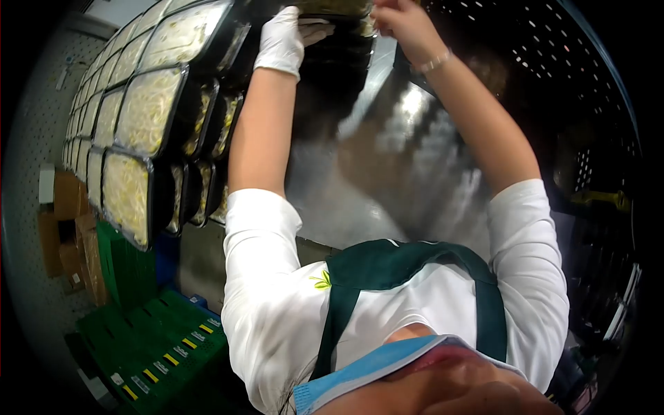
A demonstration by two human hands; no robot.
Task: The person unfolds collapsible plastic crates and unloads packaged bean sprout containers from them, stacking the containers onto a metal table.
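Fingers, L hand [280,43]: covered by white glove, held close tog., stretched twd. tray stack; whether it's gripped can't be told.
Fingers, R hand [407,29]: uncovered, curled in at stack's R edge; partly cut off by frame top, so what's pinched can't be told.
Arms: both reached fwd., clad in white sleeves [259,228] to abt. the elbow; R wrist ringed by a thin band [434,62].
Tray stack [339,52]: blk. trays, held btwn. both hands at top ctr.; contents mostly hidden.
Metal surface [366,187]: seen below stack & btwn. forearms, marked w/ bright reflections.
Packed trays [149,107]: piled in rows L of L forearm; pale sprouts seen thru clear tops, blk. sides exposed.
Green crates [155,346]: set low, bottom L, tagged w/ yellow & pale labels.
Cardboard boxes [69,232]: stacked L of crates, partly shaded.
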